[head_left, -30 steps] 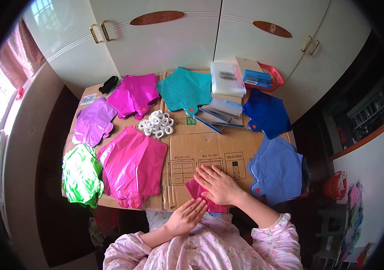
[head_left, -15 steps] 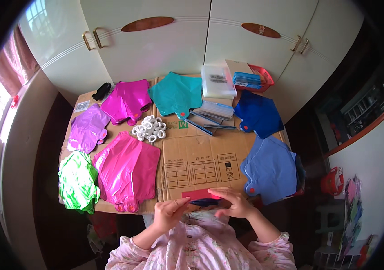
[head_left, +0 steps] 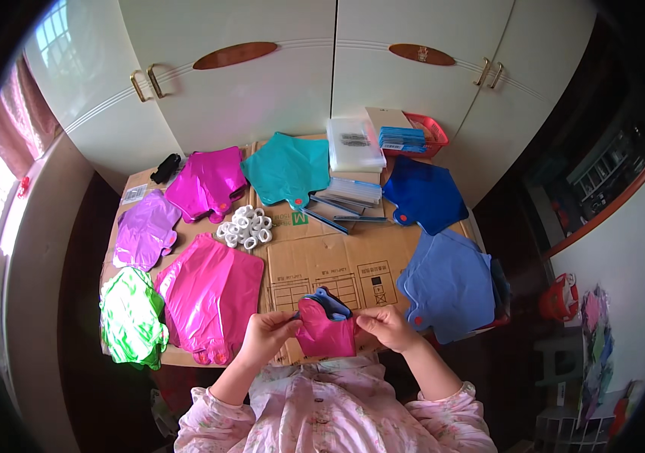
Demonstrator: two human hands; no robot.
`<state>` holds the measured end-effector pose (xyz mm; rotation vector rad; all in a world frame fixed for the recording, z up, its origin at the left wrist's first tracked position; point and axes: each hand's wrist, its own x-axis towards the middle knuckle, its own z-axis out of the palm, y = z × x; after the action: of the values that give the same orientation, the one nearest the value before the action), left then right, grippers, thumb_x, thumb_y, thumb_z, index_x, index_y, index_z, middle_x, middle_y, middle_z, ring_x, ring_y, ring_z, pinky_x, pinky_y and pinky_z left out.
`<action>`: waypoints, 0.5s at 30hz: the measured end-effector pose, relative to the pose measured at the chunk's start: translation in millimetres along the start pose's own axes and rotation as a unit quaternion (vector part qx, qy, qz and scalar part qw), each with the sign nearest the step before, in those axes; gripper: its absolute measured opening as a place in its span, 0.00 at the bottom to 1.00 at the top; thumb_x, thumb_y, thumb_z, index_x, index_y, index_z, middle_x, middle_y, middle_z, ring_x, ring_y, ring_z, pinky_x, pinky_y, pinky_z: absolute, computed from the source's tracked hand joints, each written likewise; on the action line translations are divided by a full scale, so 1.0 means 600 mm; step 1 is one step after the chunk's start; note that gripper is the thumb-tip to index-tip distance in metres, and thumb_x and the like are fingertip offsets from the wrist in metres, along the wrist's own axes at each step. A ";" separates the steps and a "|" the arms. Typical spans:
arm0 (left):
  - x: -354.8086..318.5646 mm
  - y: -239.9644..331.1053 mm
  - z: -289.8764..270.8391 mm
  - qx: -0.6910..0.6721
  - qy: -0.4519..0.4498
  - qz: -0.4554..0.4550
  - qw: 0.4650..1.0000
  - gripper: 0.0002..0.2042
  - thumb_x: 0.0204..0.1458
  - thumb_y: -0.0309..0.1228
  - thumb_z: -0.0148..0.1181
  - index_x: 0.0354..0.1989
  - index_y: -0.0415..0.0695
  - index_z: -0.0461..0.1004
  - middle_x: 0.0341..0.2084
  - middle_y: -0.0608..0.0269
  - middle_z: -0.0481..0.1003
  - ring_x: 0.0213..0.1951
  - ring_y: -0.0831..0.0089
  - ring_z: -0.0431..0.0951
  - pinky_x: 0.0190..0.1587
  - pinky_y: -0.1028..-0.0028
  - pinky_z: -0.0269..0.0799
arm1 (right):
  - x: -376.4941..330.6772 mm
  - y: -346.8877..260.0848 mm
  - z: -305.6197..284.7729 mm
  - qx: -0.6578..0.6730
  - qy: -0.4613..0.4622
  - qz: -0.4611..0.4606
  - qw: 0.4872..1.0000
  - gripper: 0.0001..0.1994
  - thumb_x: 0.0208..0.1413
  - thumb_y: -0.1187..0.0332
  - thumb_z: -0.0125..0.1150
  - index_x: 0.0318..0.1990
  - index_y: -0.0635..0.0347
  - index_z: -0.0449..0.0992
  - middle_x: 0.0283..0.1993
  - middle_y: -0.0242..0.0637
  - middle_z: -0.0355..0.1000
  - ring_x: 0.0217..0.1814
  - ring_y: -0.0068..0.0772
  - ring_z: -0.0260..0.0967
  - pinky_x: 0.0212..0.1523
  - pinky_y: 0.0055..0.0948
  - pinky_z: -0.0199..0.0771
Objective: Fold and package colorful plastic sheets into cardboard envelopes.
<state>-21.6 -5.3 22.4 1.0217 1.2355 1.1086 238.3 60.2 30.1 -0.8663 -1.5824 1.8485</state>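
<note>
Over the cardboard's near edge I hold a folded foil bundle [head_left: 326,337], pink in front with blue and dark layers showing at its top. It looks like flat foil balloons laid together. At its left side my left hand [head_left: 270,334] pinches it between thumb and fingers. On the other side the fingertips of my right hand [head_left: 390,328] are closed on its upper right corner. To the left lies a large stack of pink foil balloons [head_left: 213,294], with red dots at its near tail. Light blue balloons [head_left: 443,279] lie right of my right hand.
The cardboard [head_left: 300,253] bears white ring-shaped rolls [head_left: 245,228], green [head_left: 132,315], lilac [head_left: 145,230], magenta [head_left: 205,185], teal [head_left: 286,167] and dark blue balloons [head_left: 427,192]. At the back are clear plastic bags [head_left: 356,145], blue-edged packets [head_left: 349,198] and a red basket [head_left: 436,134]. Cabinets [head_left: 262,90] stand behind.
The pink bundle was a narrow folded strip; now it hangs opened wider, its blue and dark layers showing on top. My hands have spread apart to its two sides. The view has shifted slightly.
</note>
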 end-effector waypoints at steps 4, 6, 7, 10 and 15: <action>-0.001 -0.004 -0.001 -0.019 -0.010 -0.002 1.000 0.10 0.53 0.21 0.59 0.44 0.32 0.76 0.31 0.66 0.78 0.33 0.83 0.74 0.38 0.81 0.73 | 0.011 0.010 0.000 0.022 -0.018 -0.001 1.000 0.11 0.58 0.72 0.57 0.46 0.68 0.76 0.39 0.30 0.76 0.39 0.15 0.69 0.42 0.17 0.69; -0.005 0.000 0.004 -0.018 -0.005 -0.001 1.000 0.10 0.54 0.21 0.59 0.43 0.32 0.76 0.31 0.70 0.77 0.33 0.86 0.72 0.38 0.83 0.71 | 0.014 0.013 0.007 0.022 -0.010 0.006 1.000 0.11 0.58 0.73 0.57 0.45 0.68 0.77 0.38 0.30 0.77 0.39 0.15 0.69 0.41 0.17 0.69; -0.005 0.000 0.005 -0.017 -0.002 0.003 1.000 0.10 0.53 0.21 0.59 0.43 0.32 0.76 0.30 0.70 0.77 0.33 0.86 0.71 0.38 0.83 0.71 | 0.016 0.012 0.013 0.022 0.017 -0.002 1.000 0.10 0.57 0.74 0.57 0.44 0.67 0.77 0.37 0.30 0.77 0.38 0.14 0.69 0.40 0.17 0.69; -0.007 -0.005 0.006 -0.003 0.011 0.022 1.000 0.10 0.53 0.21 0.59 0.43 0.32 0.76 0.30 0.71 0.77 0.33 0.87 0.71 0.37 0.84 0.71 | 0.019 0.015 0.035 0.011 0.096 -0.035 0.995 0.07 0.56 0.76 0.58 0.41 0.66 0.78 0.35 0.30 0.77 0.35 0.13 0.70 0.37 0.16 0.70; -0.002 -0.023 0.007 0.053 0.042 0.056 0.996 0.08 0.52 0.21 0.60 0.40 0.33 0.77 0.26 0.71 0.77 0.29 0.88 0.70 0.33 0.84 0.71 | 0.024 0.056 0.052 -0.042 0.217 -0.121 0.968 0.05 0.53 0.76 0.61 0.37 0.64 0.78 0.33 0.32 0.77 0.31 0.13 0.71 0.32 0.16 0.70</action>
<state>-16.5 -9.2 9.5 1.1465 1.3282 1.1926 205.0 46.2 -1.6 -0.9864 -1.4199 1.3198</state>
